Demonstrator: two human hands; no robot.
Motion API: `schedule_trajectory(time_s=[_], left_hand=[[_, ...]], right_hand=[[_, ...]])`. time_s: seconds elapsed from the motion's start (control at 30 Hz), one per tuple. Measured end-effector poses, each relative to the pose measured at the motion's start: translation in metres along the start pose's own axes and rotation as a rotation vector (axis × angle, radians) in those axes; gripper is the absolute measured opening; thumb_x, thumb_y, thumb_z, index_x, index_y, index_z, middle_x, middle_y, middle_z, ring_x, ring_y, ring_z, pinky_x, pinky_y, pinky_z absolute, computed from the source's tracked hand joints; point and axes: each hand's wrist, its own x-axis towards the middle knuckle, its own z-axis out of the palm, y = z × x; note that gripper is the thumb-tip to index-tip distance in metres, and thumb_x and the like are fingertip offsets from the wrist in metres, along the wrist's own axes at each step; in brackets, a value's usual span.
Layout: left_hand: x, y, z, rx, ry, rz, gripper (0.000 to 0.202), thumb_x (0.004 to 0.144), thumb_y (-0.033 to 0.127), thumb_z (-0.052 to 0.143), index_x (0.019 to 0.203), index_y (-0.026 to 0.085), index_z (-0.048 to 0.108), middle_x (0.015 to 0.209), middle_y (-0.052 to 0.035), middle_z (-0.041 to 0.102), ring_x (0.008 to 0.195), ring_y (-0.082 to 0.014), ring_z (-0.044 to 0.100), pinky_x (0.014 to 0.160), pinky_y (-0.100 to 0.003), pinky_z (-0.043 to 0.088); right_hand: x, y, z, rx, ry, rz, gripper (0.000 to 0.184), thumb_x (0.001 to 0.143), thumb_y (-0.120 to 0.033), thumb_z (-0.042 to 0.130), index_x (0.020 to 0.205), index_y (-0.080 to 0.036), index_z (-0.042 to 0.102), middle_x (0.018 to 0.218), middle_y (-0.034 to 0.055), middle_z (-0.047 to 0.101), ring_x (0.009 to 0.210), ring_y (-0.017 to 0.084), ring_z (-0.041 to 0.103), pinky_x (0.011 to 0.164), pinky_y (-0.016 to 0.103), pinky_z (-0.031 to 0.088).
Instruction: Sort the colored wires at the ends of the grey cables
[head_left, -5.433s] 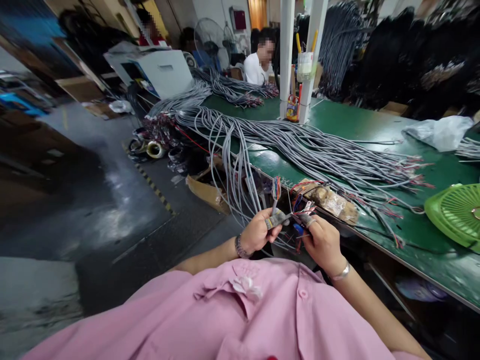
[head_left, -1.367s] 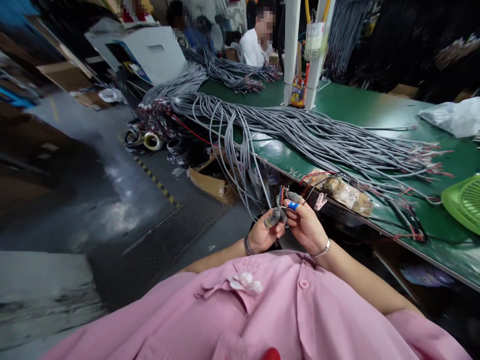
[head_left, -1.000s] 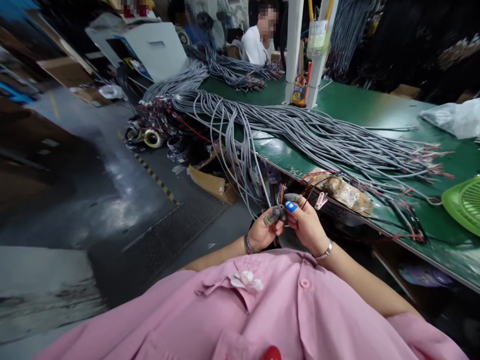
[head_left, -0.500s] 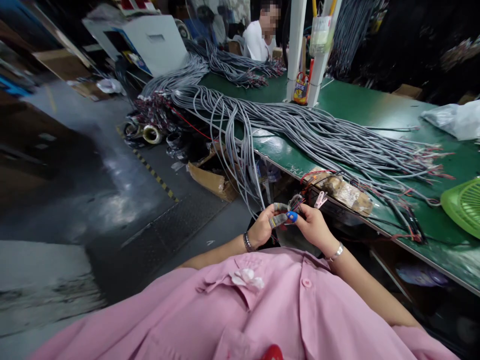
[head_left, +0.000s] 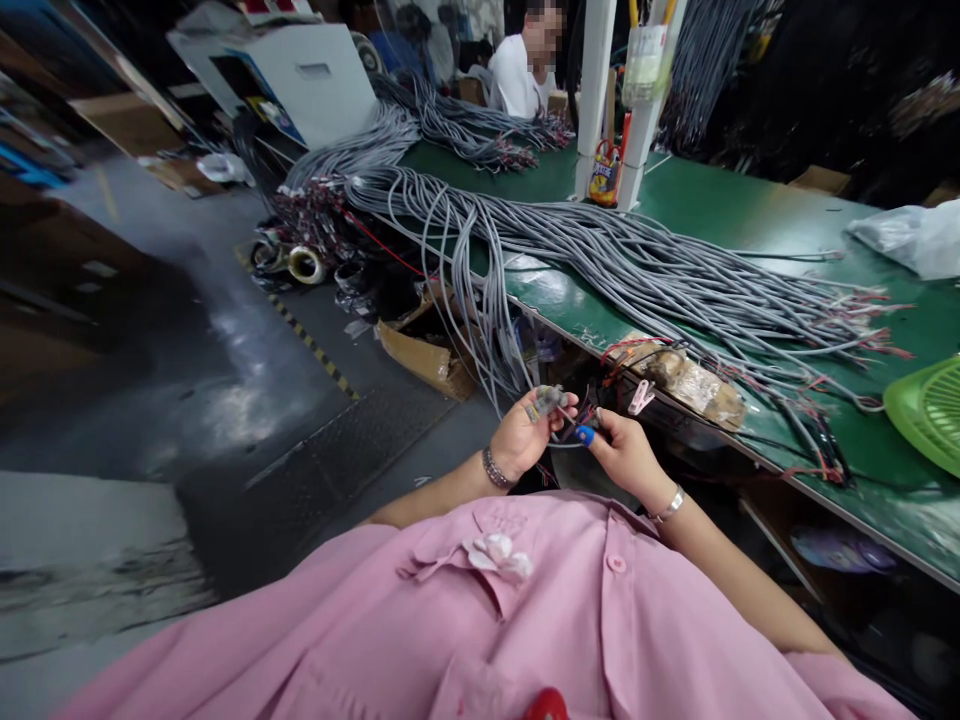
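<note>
My left hand (head_left: pixel 519 437), with grey-and-yellow wraps on its fingers, is closed around a grey cable (head_left: pixel 568 445) near its end. Thin dark and reddish wires (head_left: pixel 583 408) fan out from that end, between my two hands. My right hand (head_left: pixel 628 455), a blue cover on its thumb, pinches these wires at their tips. Just beyond my right hand a pink clothespin (head_left: pixel 641 397) stands at the table edge. Beyond my left hand, several grey cables (head_left: pixel 491 300) hang in loops from the table.
A long bundle of grey cables (head_left: pixel 600 245) lies across the green table (head_left: pixel 697 190). A taped brown block (head_left: pixel 690 385) sits near its edge, and a green basket (head_left: pixel 930 410) stands at the right. A cardboard box (head_left: pixel 424 360) is on the floor. Another person (head_left: pixel 514 75) sits across the table.
My left hand has turned palm-up and its thumb and finger have drawn back from the right thumb. The wires between my hands are more spread. My right hand has barely moved.
</note>
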Motion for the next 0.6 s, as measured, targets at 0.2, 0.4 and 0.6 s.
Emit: schedule_trajectory(time_s=[0.2,0.4,0.6], left_hand=[[0.001,0.048,-0.015,-0.089,-0.030,0.016,0.017,0.091,0.017,0.052,0.076,0.014,0.061,0.051,0.0060,0.042,0.034,-0.0011,0.030,0.039,-0.017,0.022],[0.005,0.037,-0.011,0.594,-0.172,0.120,0.030,0.080,0.042,0.072,0.092,0.015,0.068,0.082,-0.0051,0.069,0.077,-0.0140,0.063,0.069,-0.023,0.048],[0.010,0.024,-0.005,0.810,-0.703,-0.346,0.048,0.077,0.060,0.067,0.079,0.013,0.070,0.060,-0.0072,0.065,0.053,-0.0145,0.057,0.056,-0.027,0.045]], right_hand=[[-0.007,0.014,-0.007,0.016,0.058,0.027,0.022,0.088,-0.035,0.057,0.075,-0.018,0.058,0.063,-0.0024,0.048,0.058,0.012,0.038,0.055,0.025,0.035],[-0.010,0.010,-0.009,0.060,0.029,-0.037,0.023,0.089,-0.037,0.058,0.077,-0.017,0.061,0.066,-0.0009,0.053,0.059,0.012,0.041,0.057,0.025,0.037],[-0.018,-0.008,-0.018,0.007,-0.080,-0.160,0.019,0.093,-0.032,0.055,0.086,-0.020,0.068,0.080,0.0041,0.066,0.070,0.016,0.056,0.068,0.029,0.045]])
